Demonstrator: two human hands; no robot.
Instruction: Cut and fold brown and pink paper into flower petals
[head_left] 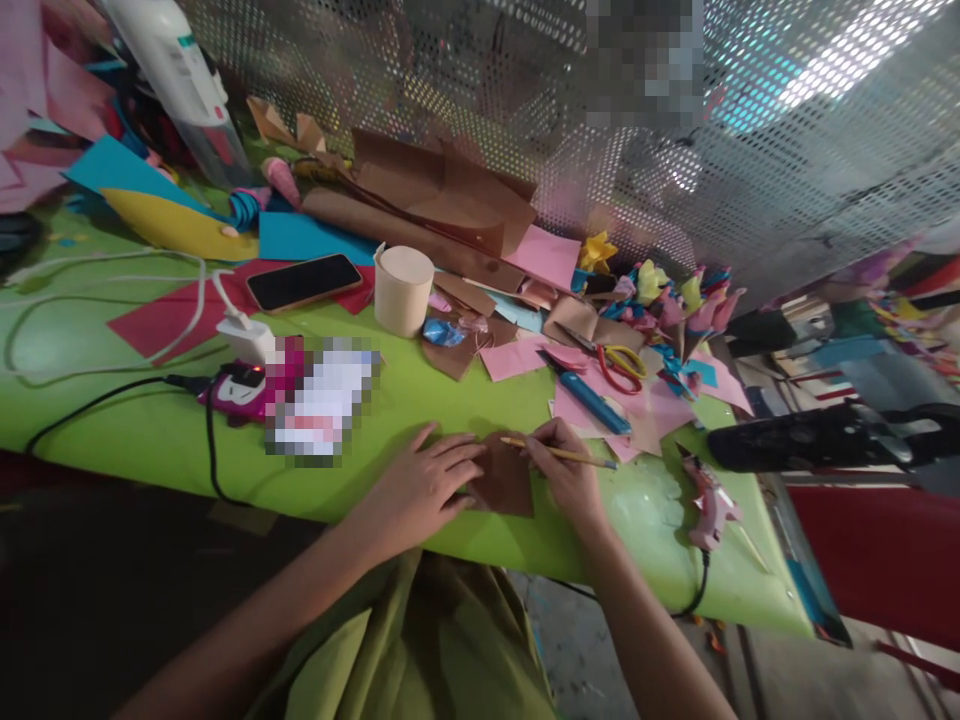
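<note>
A small brown piece of paper (506, 482) lies on the green table near its front edge. My left hand (420, 485) rests flat with fingers spread, its fingertips on the paper's left side. At the paper's right side, my right hand (566, 475) is closed around a pencil (574, 456). The pencil lies nearly level, one end over the paper's upper edge and the other sticking out past the hand to the right. Just beyond the right hand is a blue utility knife (595, 402) on pink paper.
Scissors with red and yellow handles (621, 368) lie behind the knife. A pink glue gun (709, 510) with a cord is at right. To the left are a blurred lit screen (324, 402), a magenta power strip (247, 395), a phone (304, 282) and a cream tape roll (403, 292).
</note>
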